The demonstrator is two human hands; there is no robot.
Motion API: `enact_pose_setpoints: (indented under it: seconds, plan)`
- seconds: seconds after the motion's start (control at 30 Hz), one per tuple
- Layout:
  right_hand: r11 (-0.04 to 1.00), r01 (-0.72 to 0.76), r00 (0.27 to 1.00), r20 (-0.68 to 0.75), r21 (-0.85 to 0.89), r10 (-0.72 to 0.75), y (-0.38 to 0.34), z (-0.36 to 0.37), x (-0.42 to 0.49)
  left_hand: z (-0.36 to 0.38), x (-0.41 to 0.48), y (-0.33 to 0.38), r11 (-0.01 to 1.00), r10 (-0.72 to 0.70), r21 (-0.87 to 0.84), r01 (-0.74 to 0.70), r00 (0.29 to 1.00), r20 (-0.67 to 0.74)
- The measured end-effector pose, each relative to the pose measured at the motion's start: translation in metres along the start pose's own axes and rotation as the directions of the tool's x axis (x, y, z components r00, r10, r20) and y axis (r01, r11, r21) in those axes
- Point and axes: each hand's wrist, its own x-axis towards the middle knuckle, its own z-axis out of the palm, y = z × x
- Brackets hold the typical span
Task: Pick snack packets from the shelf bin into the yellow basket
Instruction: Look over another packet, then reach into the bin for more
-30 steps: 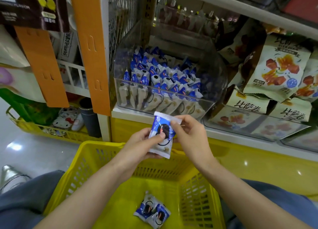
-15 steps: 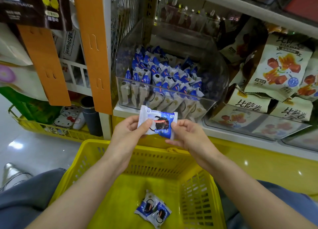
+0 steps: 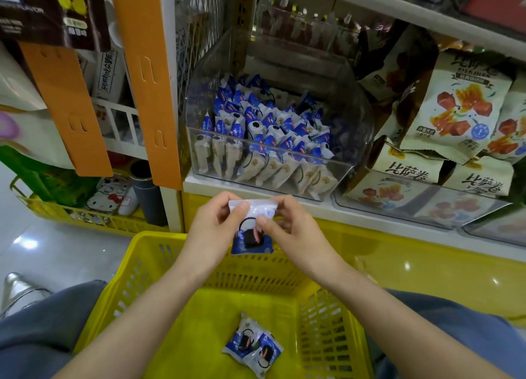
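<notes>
1. We see the left hand (image 3: 212,230) and the right hand (image 3: 293,233) together in front of the shelf (image 3: 205,183), just below its white front edge.
2. Both hands grasp one snack packet (image 3: 252,237). The left thumb and fingers pinch its upper left corner, and the right thumb and fingers pinch its upper right part.
3. The packet hangs upright between the hands, white sealed end at the top and blue end at the bottom, with a dark round biscuit pictured on the front.
4. It hangs above the far rim of the yellow basket (image 3: 148,245) and does not touch the basket.
5. Two more packets (image 3: 253,347) of the same kind lie on the basket floor, near the middle, one overlapping the other.
6. The clear bin (image 3: 353,128) stands on the shelf, directly behind the hands, at the shelf's left end beside a wire mesh wall.
7. We see the bin's stock of blue-and-white packets (image 3: 264,131) standing in rows; they fill its front and left part.
8. To the right of the bin, beige bags (image 3: 455,108) with red and orange pictures are stacked on the same shelf.
9. Two orange strips (image 3: 148,80) hang at the left of the shelf.
10. A second yellow basket (image 3: 85,219) sits on the floor at the left, with a dark tube (image 3: 148,196) upright at its right end.
11. Legs in blue trousers (image 3: 42,336) flank the near basket on both sides.
</notes>
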Motion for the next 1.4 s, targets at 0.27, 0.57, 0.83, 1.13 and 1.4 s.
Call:
enact_pose_setpoints:
  seconds: [0.27, 0.57, 0.83, 1.13, 1.4]
  plan:
    - [0.852, 0.294, 0.94, -0.029, -0.434, -0.339, -0.004, -0.005, -0.006, 0.002, -0.002, -0.004, 0.996, 0.01, 0.084, -0.015, 0.998, 0.057]
    - [0.967, 0.061, 0.968, -0.219, -0.248, -0.118, -0.002, -0.007, 0.0, 0.004, -0.003, -0.01, 0.94, 0.135, 0.32, -0.117, 0.99, -0.033]
    - [0.91, -0.201, 0.977, 0.004, 0.362, 0.214, -0.01, -0.007, 0.003, 0.007, -0.003, -0.012, 0.986, 0.023, 0.163, -0.038, 0.996, 0.092]
    - [0.993, 0.055, 0.996, -0.07, -0.103, -0.062, -0.003, 0.003, -0.002, 0.014, -0.007, -0.004, 0.934, -0.252, -0.222, 0.281, 0.956, 0.15]
    - [0.926, 0.154, 0.979, -0.073, -0.344, -0.19, -0.001, 0.004, -0.006, 0.012, -0.006, -0.007, 0.989, -0.147, 0.036, 0.145, 0.985, 0.091]
